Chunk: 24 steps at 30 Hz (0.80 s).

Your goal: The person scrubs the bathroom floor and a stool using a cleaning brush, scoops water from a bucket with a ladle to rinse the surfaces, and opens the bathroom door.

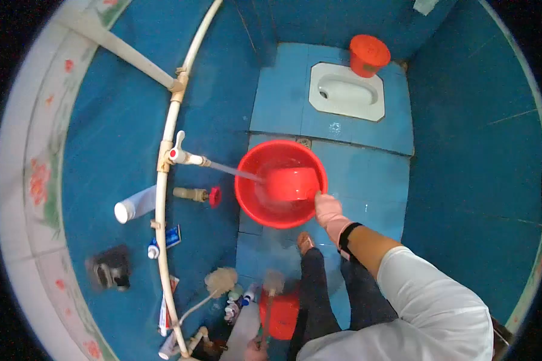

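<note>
My right hand [330, 212], in a pink glove with a black wristband, is closed on the handle of a red dipper [294, 183]. The dipper is tilted inside a large red basin [247, 207] on the blue floor. Water runs from a white tap [183, 157] on the left wall into the basin beside the dipper. At the bottom edge, my left hand [256, 350], also pink-gloved and partly cut off, is closed around the handle of a brush [274, 281]. The brush's pale head points forward, near another red container [283, 316].
A white squat toilet [348, 93] lies beyond the basin, with a red bucket [369, 55] at its edge. Pipes [161, 240] and a red-handled valve [214, 197] line the left wall. A second brush [221, 281] and several bottles [235, 307] are lower left.
</note>
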### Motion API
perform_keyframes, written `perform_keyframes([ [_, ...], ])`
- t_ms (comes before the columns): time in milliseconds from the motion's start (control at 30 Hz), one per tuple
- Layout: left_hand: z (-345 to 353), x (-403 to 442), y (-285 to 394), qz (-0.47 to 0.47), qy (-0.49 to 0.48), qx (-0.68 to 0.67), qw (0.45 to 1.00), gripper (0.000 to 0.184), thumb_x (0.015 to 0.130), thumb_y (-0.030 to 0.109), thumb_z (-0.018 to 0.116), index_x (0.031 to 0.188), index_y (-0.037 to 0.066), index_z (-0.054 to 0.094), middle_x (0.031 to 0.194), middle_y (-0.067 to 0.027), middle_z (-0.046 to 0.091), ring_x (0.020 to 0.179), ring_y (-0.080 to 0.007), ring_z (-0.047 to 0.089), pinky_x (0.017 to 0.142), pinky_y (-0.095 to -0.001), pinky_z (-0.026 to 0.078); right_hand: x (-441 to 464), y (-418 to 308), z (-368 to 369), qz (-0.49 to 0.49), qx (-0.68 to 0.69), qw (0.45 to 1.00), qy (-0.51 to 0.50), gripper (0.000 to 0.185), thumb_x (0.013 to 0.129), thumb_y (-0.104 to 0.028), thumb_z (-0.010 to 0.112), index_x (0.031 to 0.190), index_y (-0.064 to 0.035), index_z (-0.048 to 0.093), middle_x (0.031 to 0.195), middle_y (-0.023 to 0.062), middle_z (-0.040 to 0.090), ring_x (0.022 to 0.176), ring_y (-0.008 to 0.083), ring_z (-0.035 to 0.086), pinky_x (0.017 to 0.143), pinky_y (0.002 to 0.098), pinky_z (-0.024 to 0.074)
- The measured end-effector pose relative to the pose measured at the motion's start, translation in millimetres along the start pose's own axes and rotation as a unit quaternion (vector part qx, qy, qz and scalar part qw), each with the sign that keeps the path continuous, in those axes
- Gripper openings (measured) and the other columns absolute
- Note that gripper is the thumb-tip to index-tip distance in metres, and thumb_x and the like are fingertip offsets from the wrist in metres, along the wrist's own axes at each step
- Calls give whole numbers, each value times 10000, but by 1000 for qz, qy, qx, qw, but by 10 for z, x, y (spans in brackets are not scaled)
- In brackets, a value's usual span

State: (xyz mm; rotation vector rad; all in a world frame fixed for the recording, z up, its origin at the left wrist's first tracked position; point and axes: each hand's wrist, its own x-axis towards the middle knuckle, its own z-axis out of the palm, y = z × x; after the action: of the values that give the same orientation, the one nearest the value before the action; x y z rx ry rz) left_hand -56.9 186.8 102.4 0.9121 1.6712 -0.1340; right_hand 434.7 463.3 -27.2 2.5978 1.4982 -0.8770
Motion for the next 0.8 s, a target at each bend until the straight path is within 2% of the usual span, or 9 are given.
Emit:
perform_keyframes([
  [33,-100,104,-158,17,-10,-27,999,361,810,218,567,1102,13,508,716,-100,619,501,-178,580,444,-294,481,154,-33,121,-4,-29,1000,8,173,759,-82,494,896,-15,577,870,171,627,800,297,627,661,389,510],
  [67,5,196,-195,199,149,299,921,303,807,375,574,1016,156,576,668,-29,604,470,-151,542,392,-316,414,314,-57,255,-9,-58,998,16,167,763,-85,489,890,-23,578,859,162,631,786,288,631,644,381,513],
  [167,-79,180,400,-29,73,154,985,249,812,335,579,1004,177,594,666,-5,600,480,-122,525,397,-293,405,737,-98,714,-25,-126,991,44,144,771,-122,486,850,-52,584,814,141,636,733,248,642,569,350,517],
  [200,-52,41,1020,67,74,84,991,198,821,308,576,980,195,612,622,-4,572,448,-114,490,374,-267,379,820,-134,822,-13,-123,991,41,135,771,-125,489,834,-56,587,808,140,635,730,245,642,563,348,517],
  [367,-376,452,123,-167,-22,-56,984,228,832,254,559,1051,193,575,631,-7,559,430,-110,479,351,-253,377,987,-192,1148,154,62,974,-153,235,773,-114,517,970,-5,585,972,132,624,854,248,622,656,341,518],
  [533,-321,552,884,-239,-12,-137,961,295,829,206,552,1109,119,518,710,-49,590,460,-134,519,382,-274,419,970,400,1288,-214,138,937,-238,168,790,-147,571,731,10,579,683,84,590,526,183,553,464,286,464],
  [600,-432,616,1018,-245,-100,-465,845,362,817,186,560,1123,6,486,765,-113,624,527,-176,591,451,-297,482,736,508,1041,-26,408,861,-303,178,797,-185,589,770,-10,566,607,41,540,454,120,480,397,239,404],
  [633,-379,616,1080,-197,-81,-355,910,326,821,182,557,1116,54,501,750,-87,610,496,-158,559,419,-288,455,547,410,603,228,544,717,-372,177,798,-198,596,804,-24,565,600,23,525,454,89,459,383,215,377],
  [800,-384,795,875,-109,-43,-79,990,280,818,120,543,1097,127,534,740,-48,590,455,-124,510,374,-275,414,-168,546,-50,231,660,621,-354,252,808,-240,589,944,-34,534,668,11,537,496,68,472,384,193,364],
])
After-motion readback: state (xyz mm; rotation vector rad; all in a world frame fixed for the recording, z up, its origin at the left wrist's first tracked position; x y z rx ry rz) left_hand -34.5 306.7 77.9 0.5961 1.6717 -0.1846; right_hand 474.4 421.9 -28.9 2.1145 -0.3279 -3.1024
